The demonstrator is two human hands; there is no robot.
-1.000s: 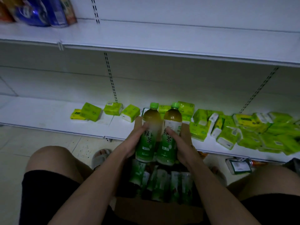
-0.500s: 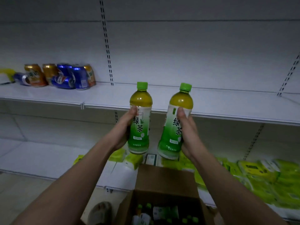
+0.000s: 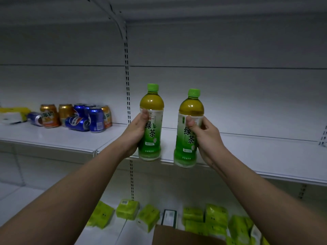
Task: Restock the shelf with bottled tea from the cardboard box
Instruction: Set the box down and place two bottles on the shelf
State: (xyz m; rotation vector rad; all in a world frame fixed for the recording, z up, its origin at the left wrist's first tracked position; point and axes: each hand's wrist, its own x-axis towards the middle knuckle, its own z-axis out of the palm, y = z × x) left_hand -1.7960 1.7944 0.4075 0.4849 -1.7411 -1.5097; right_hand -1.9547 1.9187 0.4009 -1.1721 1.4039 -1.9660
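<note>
Left hand (image 3: pixel 135 133) grips one tea bottle (image 3: pixel 151 122), right hand (image 3: pixel 206 137) grips another bottle (image 3: pixel 187 128). Both upright at the front edge of the middle shelf (image 3: pixel 70 138). Cans (image 3: pixel 79 115) at 9 o'clock, cardboard box (image 3: pixel 177 236) at 6.

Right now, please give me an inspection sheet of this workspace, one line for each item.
Surface: white middle shelf, bare in front of the hands.
Job's things: left bottle and right bottle, upright, not yet set down; cardboard box below.
Clutter: soda cans at left, some toppled; green packs on the lower shelf.
Grippers: left hand and right hand each grip a bottle.
Cables: nothing seen.
Surroundings: slotted upright, white back panel.
</note>
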